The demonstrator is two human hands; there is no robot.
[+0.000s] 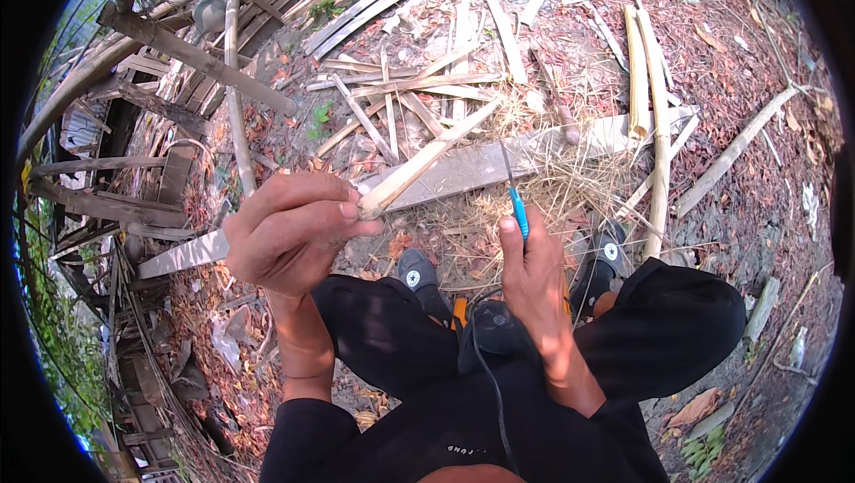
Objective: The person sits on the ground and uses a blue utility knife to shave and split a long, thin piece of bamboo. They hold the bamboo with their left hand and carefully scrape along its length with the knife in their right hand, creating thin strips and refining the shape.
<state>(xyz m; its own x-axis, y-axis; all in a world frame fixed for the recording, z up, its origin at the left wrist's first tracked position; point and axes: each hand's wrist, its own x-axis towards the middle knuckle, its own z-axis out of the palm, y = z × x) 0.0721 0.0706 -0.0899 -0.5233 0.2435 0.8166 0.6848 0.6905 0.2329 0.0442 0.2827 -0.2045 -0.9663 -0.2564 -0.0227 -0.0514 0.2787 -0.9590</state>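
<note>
My left hand (298,225) pinches the near end of a pale, split wooden strip (429,155), which looks like bamboo. The strip slants up and away to the right, over a long grey plank (472,176). My right hand (537,282) is wrapped round the blue handle of a knife (518,211). Its thin dark blade points away from me, apart from the strip. Pale shavings (570,184) lie around and over the plank just beyond the knife.
Several split strips (419,82) lie heaped beyond the plank. Two pale poles (657,118) rest across its right end. A fence of wooden poles (178,46) stands at the left. My shoes (414,269) are close to the plank's near side. A dark cord (490,376) hangs between my legs.
</note>
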